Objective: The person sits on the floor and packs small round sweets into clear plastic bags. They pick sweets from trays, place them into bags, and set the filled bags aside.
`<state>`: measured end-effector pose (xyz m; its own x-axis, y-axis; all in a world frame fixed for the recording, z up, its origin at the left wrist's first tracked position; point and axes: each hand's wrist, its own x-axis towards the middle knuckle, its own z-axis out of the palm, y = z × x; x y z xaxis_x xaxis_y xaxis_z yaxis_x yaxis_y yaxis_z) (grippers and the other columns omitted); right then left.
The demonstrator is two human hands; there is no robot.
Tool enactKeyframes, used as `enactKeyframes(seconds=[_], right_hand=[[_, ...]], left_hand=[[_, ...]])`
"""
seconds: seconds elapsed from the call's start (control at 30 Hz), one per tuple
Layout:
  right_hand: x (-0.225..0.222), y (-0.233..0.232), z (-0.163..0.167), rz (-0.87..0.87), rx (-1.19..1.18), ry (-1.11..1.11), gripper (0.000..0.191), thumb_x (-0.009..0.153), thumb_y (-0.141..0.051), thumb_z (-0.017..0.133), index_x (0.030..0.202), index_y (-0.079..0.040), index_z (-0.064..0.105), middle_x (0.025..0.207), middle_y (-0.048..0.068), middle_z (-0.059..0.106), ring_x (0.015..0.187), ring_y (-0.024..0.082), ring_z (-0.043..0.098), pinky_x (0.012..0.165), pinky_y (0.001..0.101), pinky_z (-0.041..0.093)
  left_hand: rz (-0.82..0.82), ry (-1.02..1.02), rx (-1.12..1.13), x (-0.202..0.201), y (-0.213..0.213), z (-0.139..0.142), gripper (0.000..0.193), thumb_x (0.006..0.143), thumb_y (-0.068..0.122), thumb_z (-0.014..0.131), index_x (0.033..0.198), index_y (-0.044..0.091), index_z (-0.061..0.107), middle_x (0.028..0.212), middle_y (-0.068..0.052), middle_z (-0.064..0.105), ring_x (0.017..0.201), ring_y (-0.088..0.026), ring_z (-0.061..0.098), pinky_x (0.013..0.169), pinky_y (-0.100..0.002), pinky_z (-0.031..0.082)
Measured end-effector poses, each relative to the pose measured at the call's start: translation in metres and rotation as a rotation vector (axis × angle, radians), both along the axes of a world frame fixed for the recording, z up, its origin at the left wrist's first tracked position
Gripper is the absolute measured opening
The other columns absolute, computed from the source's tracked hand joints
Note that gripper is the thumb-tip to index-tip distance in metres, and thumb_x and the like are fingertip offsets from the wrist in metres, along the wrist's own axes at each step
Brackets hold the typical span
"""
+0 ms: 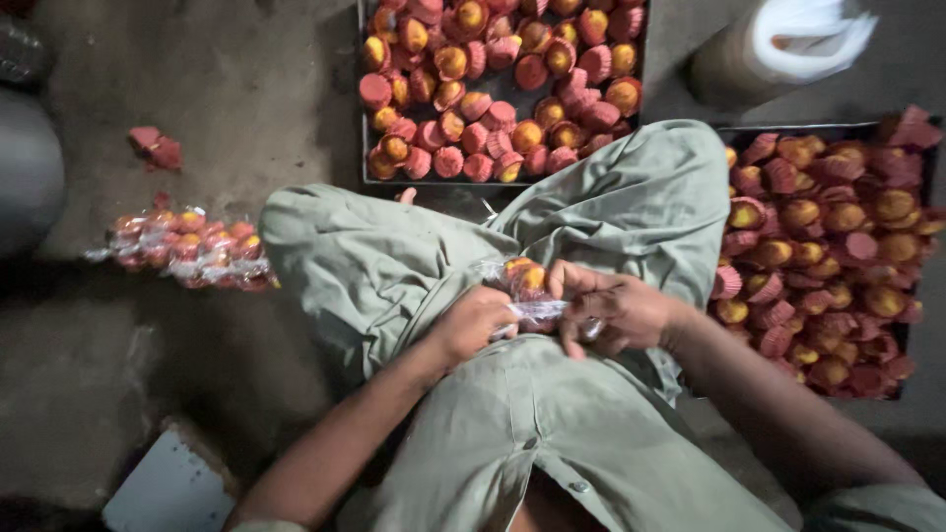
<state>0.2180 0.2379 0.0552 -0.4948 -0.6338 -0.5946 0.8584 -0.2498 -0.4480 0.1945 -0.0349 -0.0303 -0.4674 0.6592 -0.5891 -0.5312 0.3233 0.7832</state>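
Note:
I sit cross-legged on the floor in grey-green clothes. A small clear plastic bag [525,286] with a few yellow cupcakes in red paper cups rests on my lap. My left hand [471,322] pinches the bag's left side. My right hand [616,310] grips the bag's twisted plastic end from the right. Both hands touch the bag, close together.
A dark tray [363,148] of many red-cupped cupcakes lies ahead, a second tray [892,379] of them at my right. Filled clear bags [187,248] lie on the floor at left. Loose red cups [156,148] sit farther left. A roll of plastic [778,44] stands top right. A white board [172,488] lies bottom left.

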Motion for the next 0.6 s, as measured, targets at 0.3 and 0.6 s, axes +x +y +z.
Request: enactKeyframes(seconds=[0.3,0.6], right_hand=[[0.025,-0.031,-0.007,-0.728,0.209,0.44,0.046,0.094,-0.002,0.052,0.139,-0.01,0.047,0.135,0.008,0.064,0.108,0.016,0.061,0.088,0.0318,0.05],[0.036,0.04,-0.05,-0.369,1.444,0.967,0.051,0.09,0.0,0.061,0.14,-0.007,0.052,0.104,0.017,0.07,0.095,0.036,0.07,0.08,0.0422,0.055]], left_hand=[[0.254,-0.454,0.219,-0.038,0.059,0.01,0.021,0.102,0.024,0.051,0.091,0.011,0.064,0.062,-0.001,0.054,0.042,-0.012,0.048,0.038,-0.029,0.038],[-0.357,1.28,-0.14,-0.046,0.183,0.038,0.042,0.085,0.031,0.073,0.119,0.007,0.065,0.144,-0.015,0.055,0.141,-0.036,0.047,0.107,-0.056,0.042]])
